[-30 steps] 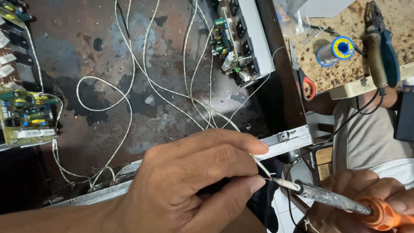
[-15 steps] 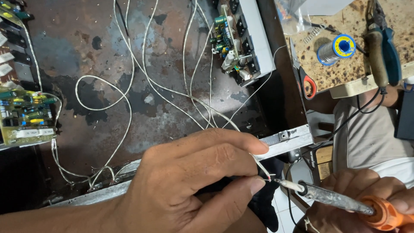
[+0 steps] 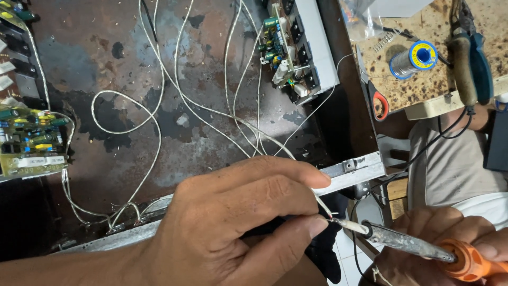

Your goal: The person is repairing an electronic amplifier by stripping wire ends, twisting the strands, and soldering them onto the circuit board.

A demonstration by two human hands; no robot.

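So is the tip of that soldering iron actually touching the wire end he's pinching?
Touching. The head view shows the soldering iron tip meeting the bared wire end held by the left hand, with no gap between them. The right hand holds the iron's orange handle.

The left hand (image 3: pixel 233 228) reaches in from the lower left, back upward, forefinger extended, thumb and fingers pinched together. The right hand (image 3: pixel 450 249), at the lower right corner, curls closed in a grip.

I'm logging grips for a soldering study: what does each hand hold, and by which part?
The left hand pinches a thin white wire near its stripped end, between thumb and forefinger. The right hand holds a soldering iron by its orange handle.
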